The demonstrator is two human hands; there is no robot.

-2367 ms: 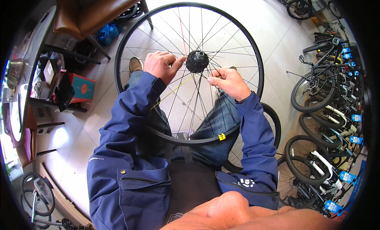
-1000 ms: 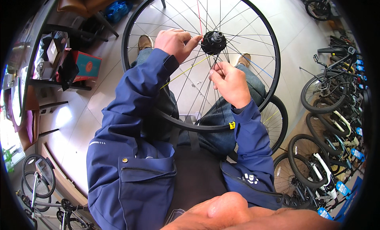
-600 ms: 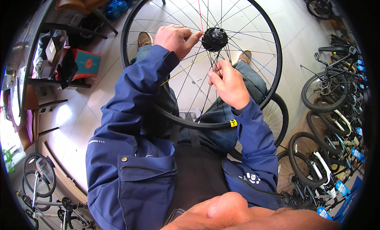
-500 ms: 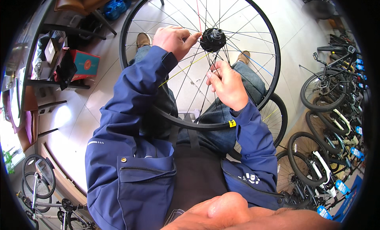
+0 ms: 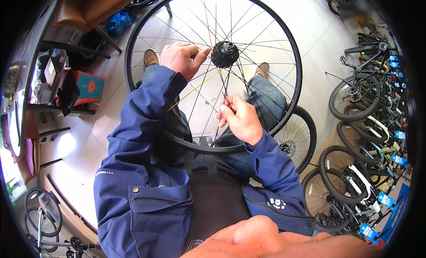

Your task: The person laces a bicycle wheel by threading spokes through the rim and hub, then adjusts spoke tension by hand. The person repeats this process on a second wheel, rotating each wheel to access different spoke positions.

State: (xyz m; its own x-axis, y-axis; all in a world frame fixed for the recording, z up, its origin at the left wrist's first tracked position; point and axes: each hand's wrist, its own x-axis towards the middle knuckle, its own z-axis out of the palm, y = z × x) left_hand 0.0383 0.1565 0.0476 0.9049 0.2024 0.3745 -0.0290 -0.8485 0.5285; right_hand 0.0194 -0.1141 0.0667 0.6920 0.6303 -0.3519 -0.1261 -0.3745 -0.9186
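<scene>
A spoked bicycle wheel with a black rim (image 5: 299,73) stands over my legs, its black hub (image 5: 225,54) facing up. Most spokes are dark; one is red (image 5: 207,22), one yellow (image 5: 195,90) and one blue (image 5: 279,78). My left hand (image 5: 179,60) is closed, thumb and finger at the hub's left side beside the red spoke's inner end. What sits between those fingertips is hidden. Between hub and near rim, my right hand (image 5: 242,120) pinches a dark spoke with thumb and fingers.
Another tyred wheel (image 5: 313,138) is behind the near right rim. Bicycles (image 5: 355,98) line the right side, and another bicycle (image 5: 42,209) is at lower left. A red and teal box (image 5: 91,86) rests on a shelf at left, near a brown chair (image 5: 80,11).
My right hand has slid away from the hub toward the near rim. The left hand stays at the hub. The whole scene has shifted slightly left in the picture.
</scene>
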